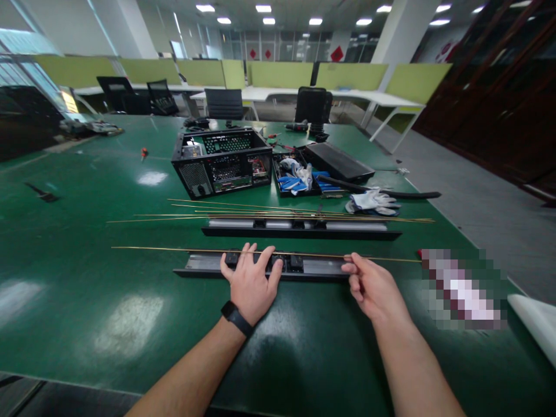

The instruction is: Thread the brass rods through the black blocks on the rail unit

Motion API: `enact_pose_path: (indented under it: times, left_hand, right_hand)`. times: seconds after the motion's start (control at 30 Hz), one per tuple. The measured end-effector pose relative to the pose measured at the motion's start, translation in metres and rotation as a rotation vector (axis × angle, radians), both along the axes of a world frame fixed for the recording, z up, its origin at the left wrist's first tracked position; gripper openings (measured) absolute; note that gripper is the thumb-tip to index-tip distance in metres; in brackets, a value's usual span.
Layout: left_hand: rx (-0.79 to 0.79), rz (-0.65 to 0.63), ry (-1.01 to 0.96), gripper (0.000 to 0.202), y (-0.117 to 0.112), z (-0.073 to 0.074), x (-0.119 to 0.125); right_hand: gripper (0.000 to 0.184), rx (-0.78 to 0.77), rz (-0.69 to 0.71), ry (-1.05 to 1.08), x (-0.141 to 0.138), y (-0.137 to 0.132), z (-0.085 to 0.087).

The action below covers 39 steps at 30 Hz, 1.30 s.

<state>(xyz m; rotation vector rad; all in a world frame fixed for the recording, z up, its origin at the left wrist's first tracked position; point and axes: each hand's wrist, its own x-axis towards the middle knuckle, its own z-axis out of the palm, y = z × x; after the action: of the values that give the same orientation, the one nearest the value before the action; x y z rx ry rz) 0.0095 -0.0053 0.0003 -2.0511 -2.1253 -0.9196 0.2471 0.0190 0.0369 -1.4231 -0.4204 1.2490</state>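
My left hand lies flat with fingers spread on a long black rail that lies across the green table in front of me. My right hand is closed in a pinch on a thin brass rod that runs along the top of that rail. A black band sits on my left wrist. Behind lies a second black rail with several more brass rods laid over it.
An open black computer case stands further back. To its right are a black tray with blue and white gloves, a black flat panel, a black hose and another glove pair. Office chairs and desks stand behind.
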Motion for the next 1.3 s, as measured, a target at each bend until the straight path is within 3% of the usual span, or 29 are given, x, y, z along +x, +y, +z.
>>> enact_pose_path:
  times: [0.27, 0.43, 0.67, 0.83, 1.1, 1.3]
  left_hand:
    - [-0.003, -0.005, -0.002, 0.034, 0.0, 0.001, 0.0]
    - [0.002, -0.006, 0.007, 0.034, 0.0, 0.0, 0.0]
    - [-0.005, 0.0, 0.001, 0.035, 0.0, 0.0, 0.0]
    - [-0.008, -0.004, -0.003, 0.035, 0.0, 0.0, 0.0]
    - [-0.001, -0.002, 0.005, 0.034, 0.001, 0.0, 0.0]
    - [-0.004, 0.001, 0.003, 0.036, 0.001, 0.0, 0.001]
  right_hand:
    - [0.016, -0.058, -0.181, 0.039, 0.047, 0.006, 0.005]
    - [0.018, -0.055, -0.232, 0.033, 0.057, 0.007, 0.006]
    - [0.009, -0.01, -0.112, -0.06, 0.028, 0.001, -0.001]
    - [0.02, 0.002, 0.043, -0.009, 0.001, -0.003, -0.004]
    - [0.02, 0.018, 0.223, 0.043, -0.044, -0.004, -0.006]
    - [0.022, 0.023, 0.238, 0.071, -0.047, -0.005, -0.005]
